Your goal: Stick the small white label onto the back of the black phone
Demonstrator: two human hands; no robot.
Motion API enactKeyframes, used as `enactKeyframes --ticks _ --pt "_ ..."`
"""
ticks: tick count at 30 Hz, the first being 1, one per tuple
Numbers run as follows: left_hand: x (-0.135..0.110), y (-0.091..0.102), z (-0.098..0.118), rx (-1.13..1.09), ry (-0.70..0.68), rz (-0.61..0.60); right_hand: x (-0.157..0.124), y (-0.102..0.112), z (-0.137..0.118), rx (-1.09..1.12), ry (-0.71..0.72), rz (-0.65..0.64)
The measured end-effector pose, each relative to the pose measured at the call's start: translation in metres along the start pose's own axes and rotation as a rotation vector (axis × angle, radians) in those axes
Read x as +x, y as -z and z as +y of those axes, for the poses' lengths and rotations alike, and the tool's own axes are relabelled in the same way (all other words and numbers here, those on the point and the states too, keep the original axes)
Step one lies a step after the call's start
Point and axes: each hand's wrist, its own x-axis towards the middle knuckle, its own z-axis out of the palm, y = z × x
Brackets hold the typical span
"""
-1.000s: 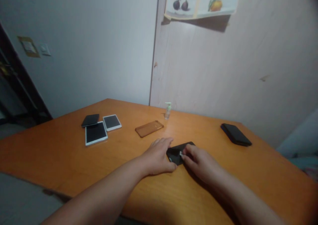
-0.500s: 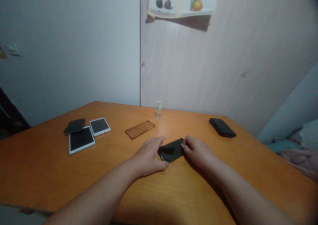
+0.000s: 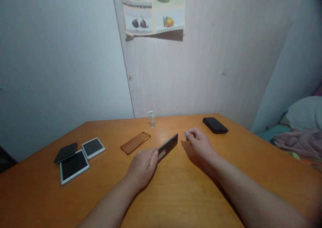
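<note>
My left hand (image 3: 144, 166) grips a black smartphone (image 3: 168, 147) by its near end, thumb on the side facing me. The phone is tilted up on edge. Right of the phone and apart from it, my right hand (image 3: 198, 142) is closed in a pinch on a small white piece (image 3: 185, 134), too small to tell what it is. A translucent brown phone case (image 3: 136, 143) lies flat beyond my left hand. Behind it stands a small clear pump bottle (image 3: 152, 120) with a pale green top.
On the left of the wooden table (image 3: 176, 201) lie two white-framed tablets (image 3: 74, 167) and a dark flat case (image 3: 65, 152), overlapping one of them. A black folded case (image 3: 215, 125) rests at the back right. A wall with fruit pictures (image 3: 153, 11) stands behind.
My left hand has lifted and tilted the phone up from the table. My right hand has moved away from its far end with the white piece. The view has swung right and up.
</note>
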Motion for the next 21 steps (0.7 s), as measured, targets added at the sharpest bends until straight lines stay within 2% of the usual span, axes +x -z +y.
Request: enactKeyframes --ticks 4,10,16,21 --pt "0.005 -0.005 -0.011 -0.219 0.081 0.080 0.001 -0.004 0.003 0.068 -0.060 -0.020" --pt "0.008 -0.012 -0.022 -0.539 0.267 0.082 -0.002 -0.013 0.009 0.023 -0.067 -0.067" --pt "0.008 -0.011 -0.018 -0.607 0.306 0.047 -0.003 -0.014 0.012 -0.087 -0.006 -0.100" --pt "0.009 -0.015 -0.022 -0.540 0.287 0.010 -0.008 -0.014 0.010 -0.193 0.016 -0.184"
